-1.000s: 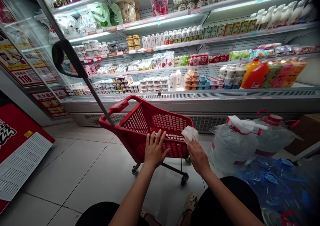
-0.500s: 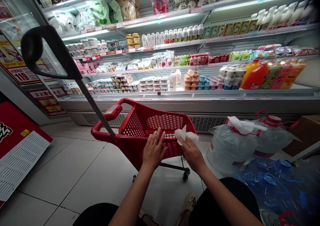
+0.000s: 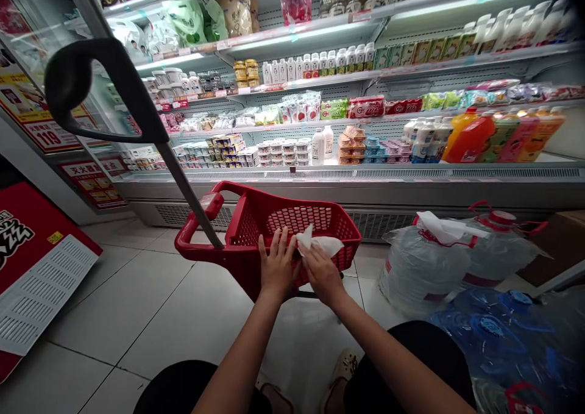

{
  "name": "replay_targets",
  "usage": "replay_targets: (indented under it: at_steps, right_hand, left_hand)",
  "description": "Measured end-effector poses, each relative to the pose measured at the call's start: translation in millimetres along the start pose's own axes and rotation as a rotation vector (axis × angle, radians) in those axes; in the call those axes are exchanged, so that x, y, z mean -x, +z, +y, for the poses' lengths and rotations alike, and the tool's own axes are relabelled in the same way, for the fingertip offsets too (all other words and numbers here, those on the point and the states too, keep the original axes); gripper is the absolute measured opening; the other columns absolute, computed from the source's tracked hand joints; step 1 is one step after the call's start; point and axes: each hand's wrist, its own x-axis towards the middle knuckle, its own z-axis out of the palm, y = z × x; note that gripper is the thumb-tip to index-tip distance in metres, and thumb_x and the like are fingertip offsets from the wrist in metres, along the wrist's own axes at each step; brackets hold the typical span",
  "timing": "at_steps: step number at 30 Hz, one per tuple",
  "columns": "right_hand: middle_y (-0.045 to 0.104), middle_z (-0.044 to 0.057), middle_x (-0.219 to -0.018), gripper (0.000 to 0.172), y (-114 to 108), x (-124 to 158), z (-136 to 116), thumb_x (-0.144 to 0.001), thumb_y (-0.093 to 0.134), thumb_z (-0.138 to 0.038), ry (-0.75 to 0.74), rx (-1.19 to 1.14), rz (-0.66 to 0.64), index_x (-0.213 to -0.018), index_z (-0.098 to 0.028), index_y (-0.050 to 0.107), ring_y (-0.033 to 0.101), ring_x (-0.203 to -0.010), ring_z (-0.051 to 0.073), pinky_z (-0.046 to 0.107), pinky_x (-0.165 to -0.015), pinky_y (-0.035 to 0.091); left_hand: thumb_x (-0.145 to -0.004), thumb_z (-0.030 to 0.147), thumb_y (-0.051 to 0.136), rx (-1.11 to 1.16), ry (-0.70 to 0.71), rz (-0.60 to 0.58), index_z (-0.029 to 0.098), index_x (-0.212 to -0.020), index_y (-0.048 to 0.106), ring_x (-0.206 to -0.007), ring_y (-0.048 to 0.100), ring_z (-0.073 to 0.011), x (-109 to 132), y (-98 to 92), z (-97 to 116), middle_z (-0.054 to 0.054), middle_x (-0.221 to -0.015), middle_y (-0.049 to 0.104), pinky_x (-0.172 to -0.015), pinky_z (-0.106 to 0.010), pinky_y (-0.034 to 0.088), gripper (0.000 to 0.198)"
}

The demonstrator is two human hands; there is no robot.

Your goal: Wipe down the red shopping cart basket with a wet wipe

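A red plastic shopping cart (image 3: 247, 261) stands in front of me, its basket walls full of small holes. My left hand (image 3: 278, 267) lies on the near side of the basket with its fingers spread; nothing is in it. Close beside it, my right hand (image 3: 322, 274) presses a white tissue (image 3: 326, 243) against the basket's near rim. Part of the tissue sticks out above and to the right of the fingers. A dark grey pole with a black looped handle (image 3: 132, 97) rises from the cart's handlebar (image 3: 189, 234) toward the upper left.
Behind the cart runs a lit refrigerated shelf (image 3: 301, 176) with bottles, cups and packs. Wrapped water jugs (image 3: 420, 274) and blue water bottles (image 3: 493, 335) stand on the floor at right. A red freezer (image 3: 36, 267) is at left. White tissue (image 3: 448, 226) lies on the jugs.
My right hand has slid left along the rim with the tissue, closer to my left hand. The left hand stays on the basket side. The cart's handle end appears slightly farther right.
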Motion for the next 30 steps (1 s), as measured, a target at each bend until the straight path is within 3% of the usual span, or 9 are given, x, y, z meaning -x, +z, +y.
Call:
replay_targets:
  at_steps: [2, 4, 7, 12, 15, 20, 23, 26, 30]
  right_hand:
    - [0.054, 0.007, -0.156, 0.055, 2, -1, -10, -0.107, 0.035, -0.024, -0.036, -0.003, -0.030, -0.162, -0.021, 0.037, 0.044, -0.149, 0.027, 0.049, -0.121, 0.040]
    - [0.054, 0.005, -0.156, 0.055, -3, 4, 0, -0.107, 0.035, -0.023, -0.054, -0.007, -0.051, -0.163, -0.023, 0.037, 0.043, -0.149, 0.026, 0.048, -0.122, 0.040]
    - [0.055, 0.004, -0.155, 0.053, -19, 18, 41, -0.108, 0.033, -0.025, -0.020, -0.012, -0.053, -0.161, -0.024, 0.040, 0.045, -0.148, 0.027, 0.051, -0.121, 0.040]
    - [0.060, 0.009, -0.149, 0.051, -39, 26, 95, -0.109, 0.031, -0.034, 0.236, 0.035, 0.006, -0.155, -0.023, 0.049, 0.050, -0.143, 0.030, 0.056, -0.115, 0.045]
    - [0.060, 0.012, -0.149, 0.050, -29, 17, 78, -0.108, 0.030, -0.031, 0.264, 0.022, 0.026, -0.152, -0.020, 0.054, 0.051, -0.143, 0.032, 0.058, -0.116, 0.045]
    - [0.054, 0.011, -0.155, 0.052, 1, 1, 2, -0.109, 0.030, -0.028, 0.045, -0.103, -0.059, -0.156, -0.017, 0.047, 0.046, -0.147, 0.030, 0.054, -0.121, 0.040]
    - [0.052, 0.010, -0.157, 0.053, 1, 4, -9, -0.110, 0.030, -0.029, 0.004, -0.149, -0.077, -0.160, -0.019, 0.042, 0.043, -0.149, 0.027, 0.052, -0.123, 0.037]
    - [0.052, 0.005, -0.158, 0.053, -12, 15, 21, -0.110, 0.030, -0.030, -0.004, -0.145, -0.104, -0.161, -0.026, 0.039, 0.041, -0.150, 0.027, 0.053, -0.124, 0.037]
    - [0.052, 0.006, -0.157, 0.053, -32, 28, 81, -0.110, 0.029, -0.035, 0.167, -0.068, -0.096, -0.161, -0.026, 0.041, 0.042, -0.150, 0.030, 0.056, -0.120, 0.040]
  left_hand:
    - [-0.098, 0.049, 0.059, -0.002, 0.008, -0.004, 0.022, -0.158, 0.044, -0.158, 0.025, -0.0356, 1, -0.7, -1, -0.012, -0.169, 0.030, -0.127, -0.069, -0.005, 0.067]
    - [-0.098, 0.050, 0.058, -0.002, 0.018, 0.000, 0.022, -0.159, 0.042, -0.158, 0.025, -0.0350, 3, -2.0, -1, -0.011, -0.170, 0.030, -0.128, -0.068, -0.004, 0.069]
    - [-0.100, 0.052, 0.055, 0.002, 0.026, 0.013, 0.022, -0.159, 0.042, -0.159, 0.025, -0.0332, 5, -4.2, 1, -0.011, -0.170, 0.029, -0.128, -0.066, -0.005, 0.068]
    - [-0.100, 0.054, 0.053, 0.003, 0.018, 0.023, 0.023, -0.159, 0.041, -0.158, 0.026, -0.0316, 5, -3.9, 7, -0.011, -0.171, 0.027, -0.128, -0.065, -0.009, 0.068]
    - [-0.100, 0.055, 0.052, -0.005, 0.016, 0.017, 0.021, -0.160, 0.040, -0.159, 0.023, -0.0308, 4, -0.1, 12, -0.012, -0.171, 0.025, -0.127, -0.065, -0.012, 0.070]
    - [-0.100, 0.043, 0.048, -0.090, 0.016, -0.023, 0.014, -0.165, 0.025, -0.162, 0.013, -0.0299, 6, 4.1, 16, -0.013, -0.172, 0.022, -0.127, -0.066, -0.010, 0.075]
    - [-0.099, 0.042, 0.048, -0.129, 0.020, -0.036, 0.012, -0.166, 0.019, -0.162, 0.008, -0.0290, 9, 1.8, 14, -0.013, -0.172, 0.022, -0.128, -0.065, -0.009, 0.079]
    - [-0.099, 0.043, 0.050, -0.125, 0.042, -0.039, 0.014, -0.166, 0.020, -0.162, 0.007, -0.0273, 12, -2.6, 11, -0.012, -0.173, 0.019, -0.127, -0.064, -0.013, 0.080]
    - [-0.098, 0.044, 0.052, -0.112, 0.049, -0.024, 0.015, -0.167, 0.019, -0.162, 0.008, -0.0271, 13, -5.2, 13, -0.011, -0.173, 0.017, -0.127, -0.062, -0.015, 0.081]
